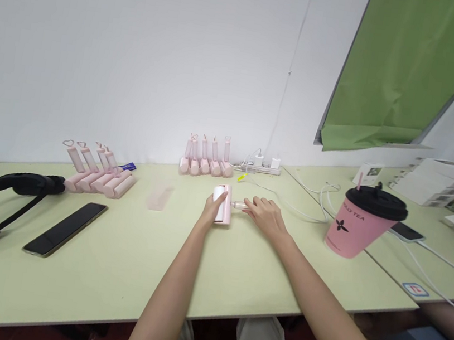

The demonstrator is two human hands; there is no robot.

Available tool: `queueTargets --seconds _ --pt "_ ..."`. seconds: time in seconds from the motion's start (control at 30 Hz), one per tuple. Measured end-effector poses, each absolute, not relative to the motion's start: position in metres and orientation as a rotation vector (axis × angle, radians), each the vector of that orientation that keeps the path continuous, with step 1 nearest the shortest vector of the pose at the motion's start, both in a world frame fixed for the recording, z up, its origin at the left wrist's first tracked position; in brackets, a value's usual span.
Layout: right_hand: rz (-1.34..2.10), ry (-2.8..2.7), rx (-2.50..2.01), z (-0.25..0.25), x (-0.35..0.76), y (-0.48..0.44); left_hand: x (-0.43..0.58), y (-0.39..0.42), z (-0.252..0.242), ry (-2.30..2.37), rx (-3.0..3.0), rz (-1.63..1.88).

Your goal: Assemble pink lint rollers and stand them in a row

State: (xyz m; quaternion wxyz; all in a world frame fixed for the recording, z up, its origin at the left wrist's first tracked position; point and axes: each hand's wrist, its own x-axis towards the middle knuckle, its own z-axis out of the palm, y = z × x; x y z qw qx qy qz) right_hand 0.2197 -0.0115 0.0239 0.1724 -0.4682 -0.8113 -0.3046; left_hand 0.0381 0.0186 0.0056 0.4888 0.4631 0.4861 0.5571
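On the pale green desk [144, 276], 5 pink rollers [204, 167] are lined up by the back edge. Between them and the front edge, by the left hand [209, 212], a pink roller head [227, 209] is gripped, its long axis set front to back. By the right hand [267, 218], a clear handle [239, 205] is pinched, pointed from the head's side toward the desk's right edge, with the 2 hands parted only by the roller.
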Motion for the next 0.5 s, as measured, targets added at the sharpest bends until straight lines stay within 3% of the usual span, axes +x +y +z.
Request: queueTargets --seconds 0.5 --pt "-1.084 -2.304 -1.265 0.0174 0.2141 -0.0133 0.0397 0.0173 -0.0006 1.246 1.154 1.260"
